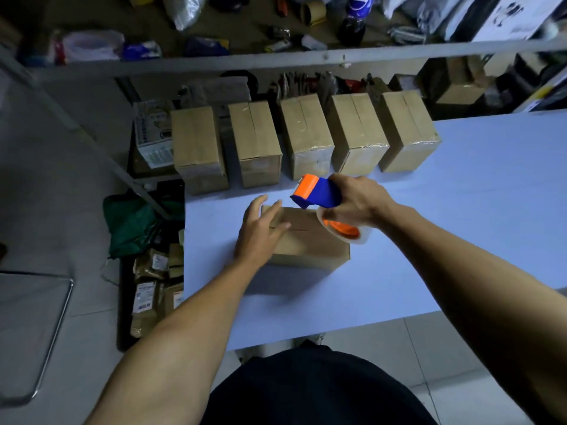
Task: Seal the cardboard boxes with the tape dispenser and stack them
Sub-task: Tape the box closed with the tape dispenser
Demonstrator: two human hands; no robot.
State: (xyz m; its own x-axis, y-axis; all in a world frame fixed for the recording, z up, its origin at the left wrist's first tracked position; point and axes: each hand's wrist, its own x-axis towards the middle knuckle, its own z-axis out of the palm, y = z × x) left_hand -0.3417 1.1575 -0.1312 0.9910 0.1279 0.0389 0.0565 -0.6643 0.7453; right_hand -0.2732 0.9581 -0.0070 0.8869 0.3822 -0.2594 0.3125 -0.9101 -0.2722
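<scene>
A small cardboard box point(310, 240) lies on the pale blue table point(460, 234) in front of me. My left hand point(260, 231) rests flat on the left part of its top, fingers straight. My right hand point(359, 197) grips the blue and orange tape dispenser point(319, 191) just above the box's far right corner, and the clear tape roll point(343, 230) hangs below my palm. Several taped cardboard boxes point(306, 136) stand in a row along the table's far edge.
A metal shelf rail point(276, 61) crosses above the row, with bags, a tape roll and a bottle behind it. Left of the table lie a green bag point(132, 222) and several packets on the floor. A metal frame point(58, 326) stands at the far left.
</scene>
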